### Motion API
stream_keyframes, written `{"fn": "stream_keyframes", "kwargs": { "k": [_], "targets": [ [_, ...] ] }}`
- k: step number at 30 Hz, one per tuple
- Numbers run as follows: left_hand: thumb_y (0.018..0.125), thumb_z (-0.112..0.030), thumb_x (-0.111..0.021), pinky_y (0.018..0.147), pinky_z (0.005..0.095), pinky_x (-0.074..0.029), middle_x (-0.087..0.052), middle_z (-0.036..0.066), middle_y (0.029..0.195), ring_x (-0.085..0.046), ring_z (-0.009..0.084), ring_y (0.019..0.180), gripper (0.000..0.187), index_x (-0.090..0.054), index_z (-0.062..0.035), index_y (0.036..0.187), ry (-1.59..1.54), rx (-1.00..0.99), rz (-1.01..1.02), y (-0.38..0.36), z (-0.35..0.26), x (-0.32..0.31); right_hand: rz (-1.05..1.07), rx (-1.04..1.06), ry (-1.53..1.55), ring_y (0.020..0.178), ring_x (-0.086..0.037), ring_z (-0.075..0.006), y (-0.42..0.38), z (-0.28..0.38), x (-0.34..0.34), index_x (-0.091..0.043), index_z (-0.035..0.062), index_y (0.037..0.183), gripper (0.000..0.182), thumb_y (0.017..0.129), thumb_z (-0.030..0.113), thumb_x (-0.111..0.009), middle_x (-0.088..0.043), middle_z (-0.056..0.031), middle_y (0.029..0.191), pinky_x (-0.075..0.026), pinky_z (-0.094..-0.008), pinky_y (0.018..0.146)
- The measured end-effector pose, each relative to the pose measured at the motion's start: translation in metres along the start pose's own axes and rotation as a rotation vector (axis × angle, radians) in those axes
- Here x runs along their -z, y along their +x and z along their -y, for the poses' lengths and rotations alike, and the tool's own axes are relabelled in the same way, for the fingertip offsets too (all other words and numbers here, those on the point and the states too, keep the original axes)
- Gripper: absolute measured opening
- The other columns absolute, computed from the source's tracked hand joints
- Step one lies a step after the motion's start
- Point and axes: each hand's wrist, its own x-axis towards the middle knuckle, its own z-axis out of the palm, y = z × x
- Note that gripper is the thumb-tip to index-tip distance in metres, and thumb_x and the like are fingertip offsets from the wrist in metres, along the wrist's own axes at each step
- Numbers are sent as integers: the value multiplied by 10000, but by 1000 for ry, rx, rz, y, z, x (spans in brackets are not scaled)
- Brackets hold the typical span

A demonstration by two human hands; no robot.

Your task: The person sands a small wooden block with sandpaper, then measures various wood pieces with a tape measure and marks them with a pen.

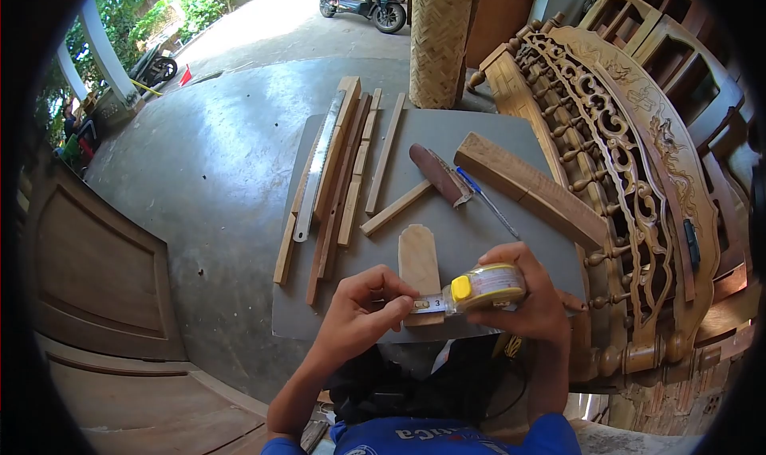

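Observation:
My right hand is wrapped round a tape measure with a clear case and a yellow button. Between finger and thumb, my left hand pinches the end of its short pulled-out blade, where a 3 shows. The blade lies across the near end of a pale wooden piece, which has a shaped far end and rests on the grey table. Beyond the tape lie a blue pen, a thin rod or blade reaching from it, and a brown sandpaper-like roll over a wooden strip.
Several wooden strips and a steel ruler lie on the left of the grey table. A thick wooden block sits at the right. Carved wooden furniture stands close on the right, and a woven roll behind.

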Motion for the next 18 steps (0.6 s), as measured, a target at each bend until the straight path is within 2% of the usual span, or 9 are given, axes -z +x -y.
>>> {"fn": "stream_keyframes", "kwargs": {
  "k": [9, 15, 18],
  "targets": [
    [824, -76, -603, 569, 197, -454, -598, 54, 797, -536, 58, 633, 90, -562, 4, 824, -74, -5, 47, 3, 5, 5, 3, -43, 83, 989, -554, -189, -3, 0, 1, -452, 73, 1164, 720, 575, 226, -837, -552, -83, 1052, -437, -307, 861],
    [823, -65, -600, 578, 202, -459, -596, 55, 796, -541, 62, 639, 75, -563, 0, 823, -95, 0, 42, 3, 7, 5, 1, -24, 69, 989, -551, -178, -1, 2, 2, -438, 68, 1190, 752, 577, 243, -835, -552, -89, 1073, -432, -301, 867],
    [821, -63, -604, 585, 206, -463, -591, 52, 793, -545, 65, 649, 76, -562, 0, 827, -107, -1, 38, 3, 7, 4, -3, -90, 127, 988, -494, -137, -1, 2, 2, -443, 52, 1185, 794, 515, 161, -853, -479, -51, 1077, -403, -264, 859]
  ]
}}
